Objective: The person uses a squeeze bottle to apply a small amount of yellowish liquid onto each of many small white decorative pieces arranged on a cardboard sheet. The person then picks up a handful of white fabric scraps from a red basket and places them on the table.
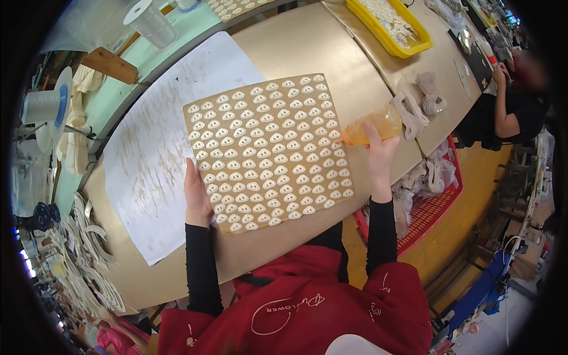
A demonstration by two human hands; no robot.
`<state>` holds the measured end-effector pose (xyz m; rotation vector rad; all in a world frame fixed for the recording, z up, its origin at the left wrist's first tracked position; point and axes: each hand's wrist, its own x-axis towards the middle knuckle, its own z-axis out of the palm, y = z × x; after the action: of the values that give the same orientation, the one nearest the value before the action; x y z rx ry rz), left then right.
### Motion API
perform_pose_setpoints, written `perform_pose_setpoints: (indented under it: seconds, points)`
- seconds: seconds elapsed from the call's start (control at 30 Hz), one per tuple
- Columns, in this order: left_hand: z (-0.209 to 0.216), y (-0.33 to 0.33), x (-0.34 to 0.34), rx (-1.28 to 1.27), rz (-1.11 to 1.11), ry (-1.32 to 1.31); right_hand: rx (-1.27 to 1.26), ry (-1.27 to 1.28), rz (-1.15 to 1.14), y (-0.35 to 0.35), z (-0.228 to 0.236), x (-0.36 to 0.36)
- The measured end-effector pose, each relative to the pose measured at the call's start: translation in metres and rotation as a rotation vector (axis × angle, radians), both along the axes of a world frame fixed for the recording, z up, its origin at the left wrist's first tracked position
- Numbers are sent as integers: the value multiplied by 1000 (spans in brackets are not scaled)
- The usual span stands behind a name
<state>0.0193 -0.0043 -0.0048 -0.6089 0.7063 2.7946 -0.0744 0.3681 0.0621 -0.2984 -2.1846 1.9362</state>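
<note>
As your left hand (198,192) bears against the left edge of a brown board (314,84), fingers hidden and tightness impossible to tell, your right hand (378,148) wraps around an amber squeeze bottle (387,120), orange nozzle (345,138) at the board's right edge. The board lies angled before you at the workbench (307,35), overlapping a streaked white sheet (160,148). Rows of white, two-dotted pieces (259,142) cover it nearly edge to edge, so the laying-out looks complete; whether any piece carries liquid, or how many are left without it, cannot be made out. Beyond, a yellow tray (387,47) holds loose pale bits (387,21). White lettering (313,300) and an oval emblem mark your red top (236,325); no label reads clearly on the bottle.
</note>
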Motion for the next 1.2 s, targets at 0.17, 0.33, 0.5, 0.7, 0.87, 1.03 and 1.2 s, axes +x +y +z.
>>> perform_pose_setpoints:
  seconds: [0.17, 0.33, 0.5, 0.7, 0.87, 1.03, 1.2]
  points:
    - [-1, 0, -5, -22, -1, -3, 58, -3, 60, -1, 1, -4]
    - [-1, -1, -5, -1, 0, 1, 67, 18, 86, -4, 4, -6]
    - [-1, 0, -4, 6, 0, 8, 131, 35, 104, -5, 6, -6]
    - [1, 1, -4, -19, 16, -8, 121, 66, 105, -6, 7, -5]
    - [0, -1, -4, -16, 10, -6, 190, 49, 131, -5, 8, -5]
    - [-2, -1, -4, -11, 9, 1, 143, 85, 104, -7, 8, -6]
    - [-3, -2, -4, 16, 1, 33, 169, 107, 165, -7, 8, -4]
